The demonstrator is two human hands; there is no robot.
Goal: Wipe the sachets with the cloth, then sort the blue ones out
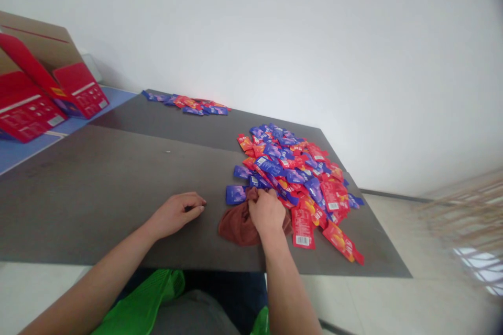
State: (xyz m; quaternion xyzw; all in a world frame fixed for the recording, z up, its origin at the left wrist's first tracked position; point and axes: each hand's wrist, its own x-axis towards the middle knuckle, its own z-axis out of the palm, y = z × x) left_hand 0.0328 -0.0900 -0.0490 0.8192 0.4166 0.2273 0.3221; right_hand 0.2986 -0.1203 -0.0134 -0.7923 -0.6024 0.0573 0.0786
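My right hand [269, 213] is closed on a bunched brown cloth [239, 226], which lies on the dark grey table near its front edge. Part of the cloth is hidden under the hand. Just beyond and to the right is a large pile of small red and purple-blue sachets [291, 159], and one blue sachet [236, 194] touches the cloth's far side. To the left of the cloth, my left hand [177, 214] rests on the tabletop with its fingers curled in and the thumb alongside. Nothing shows in it.
A smaller group of similar sachets [192, 104] lies at the table's far left edge, by the white wall [251, 36]. Open red and brown cardboard boxes [80, 86] stand on a blue surface [118, 96] to the left. The dark tabletop [98, 188] ends at the right above a pale floor.
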